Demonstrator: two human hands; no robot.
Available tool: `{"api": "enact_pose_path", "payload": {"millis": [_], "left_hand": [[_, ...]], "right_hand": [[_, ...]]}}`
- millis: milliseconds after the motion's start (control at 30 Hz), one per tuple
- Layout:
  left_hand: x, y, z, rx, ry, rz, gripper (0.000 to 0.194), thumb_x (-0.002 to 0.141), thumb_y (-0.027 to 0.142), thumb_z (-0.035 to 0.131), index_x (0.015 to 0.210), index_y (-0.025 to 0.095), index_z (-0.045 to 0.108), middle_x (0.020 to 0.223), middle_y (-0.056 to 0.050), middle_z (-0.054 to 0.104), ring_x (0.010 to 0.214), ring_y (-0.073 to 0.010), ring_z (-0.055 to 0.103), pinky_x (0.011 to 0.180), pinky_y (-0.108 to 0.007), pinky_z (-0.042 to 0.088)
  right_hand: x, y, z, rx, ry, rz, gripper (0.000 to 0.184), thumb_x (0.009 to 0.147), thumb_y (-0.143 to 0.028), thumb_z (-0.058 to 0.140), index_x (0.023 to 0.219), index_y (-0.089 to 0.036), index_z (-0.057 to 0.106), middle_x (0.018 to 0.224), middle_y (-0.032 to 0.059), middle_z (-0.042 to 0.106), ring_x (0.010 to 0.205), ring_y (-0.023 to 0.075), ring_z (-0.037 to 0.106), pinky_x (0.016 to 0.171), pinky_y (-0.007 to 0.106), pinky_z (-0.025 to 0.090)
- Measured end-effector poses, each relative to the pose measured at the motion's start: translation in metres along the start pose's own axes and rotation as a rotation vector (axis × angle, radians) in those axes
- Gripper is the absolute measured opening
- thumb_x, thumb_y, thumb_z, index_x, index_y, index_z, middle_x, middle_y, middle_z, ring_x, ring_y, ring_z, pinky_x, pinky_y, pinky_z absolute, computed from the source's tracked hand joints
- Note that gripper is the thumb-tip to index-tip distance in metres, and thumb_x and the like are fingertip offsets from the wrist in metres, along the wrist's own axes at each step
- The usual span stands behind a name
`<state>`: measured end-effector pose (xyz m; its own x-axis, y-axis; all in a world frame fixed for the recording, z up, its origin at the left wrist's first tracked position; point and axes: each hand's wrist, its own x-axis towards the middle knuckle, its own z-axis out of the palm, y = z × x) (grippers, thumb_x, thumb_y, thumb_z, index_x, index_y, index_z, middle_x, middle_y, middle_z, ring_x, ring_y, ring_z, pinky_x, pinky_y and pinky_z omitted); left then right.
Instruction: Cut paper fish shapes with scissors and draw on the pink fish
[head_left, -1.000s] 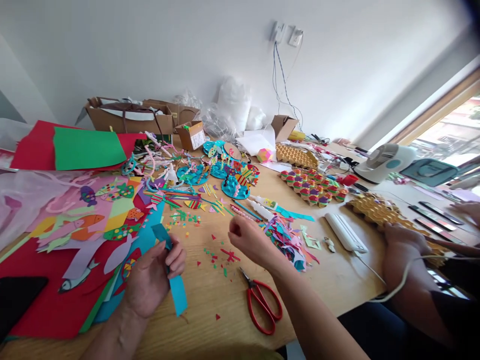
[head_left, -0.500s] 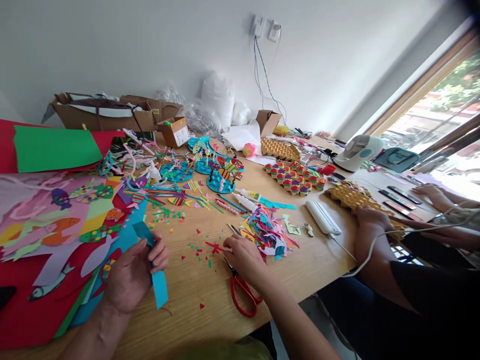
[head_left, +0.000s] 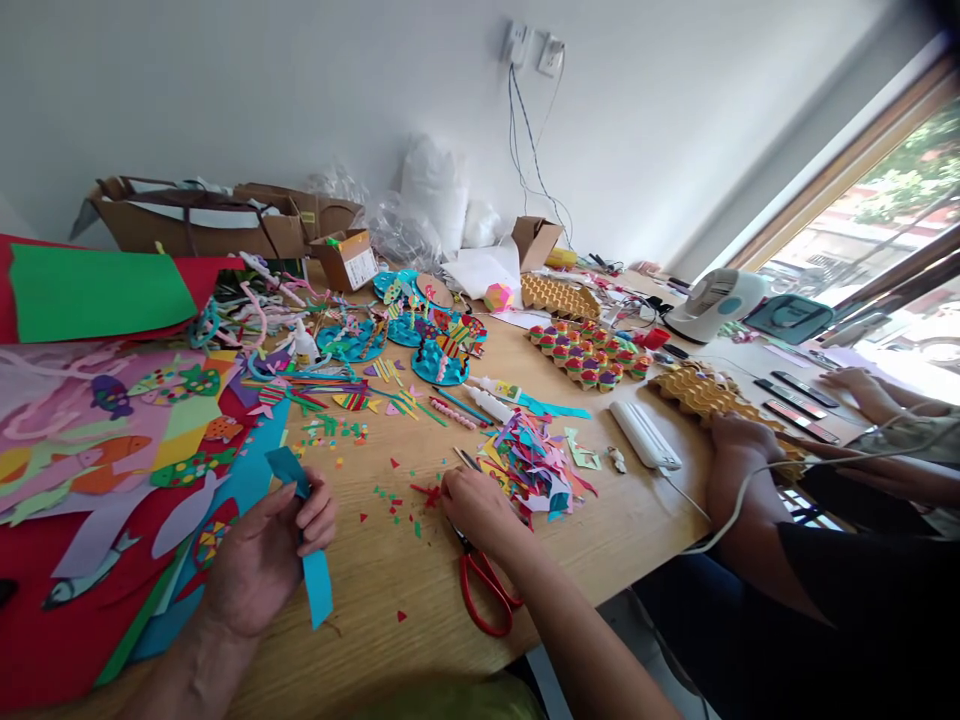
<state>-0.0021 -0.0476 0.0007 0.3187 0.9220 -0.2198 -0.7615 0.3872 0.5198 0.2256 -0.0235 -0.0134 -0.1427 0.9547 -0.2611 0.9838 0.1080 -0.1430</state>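
Observation:
A blue paper strip [head_left: 316, 590] is held in my left hand [head_left: 274, 545], its fingers closed round the middle, with one end sticking up and the other hanging over the table. My right hand [head_left: 480, 510] reaches low over the tabletop, fingers bent together and pointing down beside thin red paper scraps [head_left: 426, 494]. What its fingertips pinch, if anything, is hidden. Under the right wrist lie scissors with red handles [head_left: 487, 605], their blades partly covered. Tiny red and green paper bits [head_left: 401, 515] are scattered between the hands.
A pile of coloured paper offcuts [head_left: 534, 455] lies beyond my right hand, near white glue bottles [head_left: 491, 403]. Paper fish on coloured sheets [head_left: 150, 430] spread at left. To the right are a white device with a cable [head_left: 645, 435] and another person's hand [head_left: 742, 435] on an egg tray [head_left: 697, 392].
My right hand has shifted slightly left, onto the edge of the red scraps. My left hand keeps the blue strip almost still. The view has tilted slightly.

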Motion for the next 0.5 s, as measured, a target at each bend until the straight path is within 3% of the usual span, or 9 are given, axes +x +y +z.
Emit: {"api": "enact_pose_path", "payload": {"millis": [133,267,500], "left_hand": [[0.000,-0.001,0.001,-0.005,-0.003,-0.019,0.007,0.070,0.014,0.059,0.077,0.012,0.061,0.054,0.003,0.040,0.047,-0.0067,0.040,0.039,-0.016,0.039],[0.001,-0.004,-0.001,0.008,0.000,-0.056,0.008,0.070,0.013,0.060,0.078,0.012,0.062,0.053,0.003,0.040,0.046,-0.0069,0.040,0.038,-0.016,0.038],[0.000,-0.006,-0.002,0.025,-0.009,-0.065,0.008,0.072,0.018,0.061,0.078,0.013,0.063,0.053,0.003,0.042,0.046,-0.0075,0.039,0.039,-0.017,0.035]], "right_hand": [[-0.006,0.007,-0.009,0.106,0.043,0.011,0.018,0.076,-0.015,0.047,0.079,-0.019,0.065,0.083,0.0065,0.068,0.079,0.0182,0.061,0.062,0.023,0.039],[-0.012,0.012,-0.019,0.220,0.092,0.048,0.018,0.075,-0.010,0.046,0.073,-0.015,0.064,0.080,0.0084,0.066,0.077,0.0172,0.060,0.063,0.023,0.038],[-0.008,0.007,-0.028,0.515,0.033,-0.072,0.014,0.080,-0.018,0.048,0.081,-0.015,0.062,0.072,0.0003,0.065,0.062,0.0096,0.059,0.052,0.015,0.040]]}}
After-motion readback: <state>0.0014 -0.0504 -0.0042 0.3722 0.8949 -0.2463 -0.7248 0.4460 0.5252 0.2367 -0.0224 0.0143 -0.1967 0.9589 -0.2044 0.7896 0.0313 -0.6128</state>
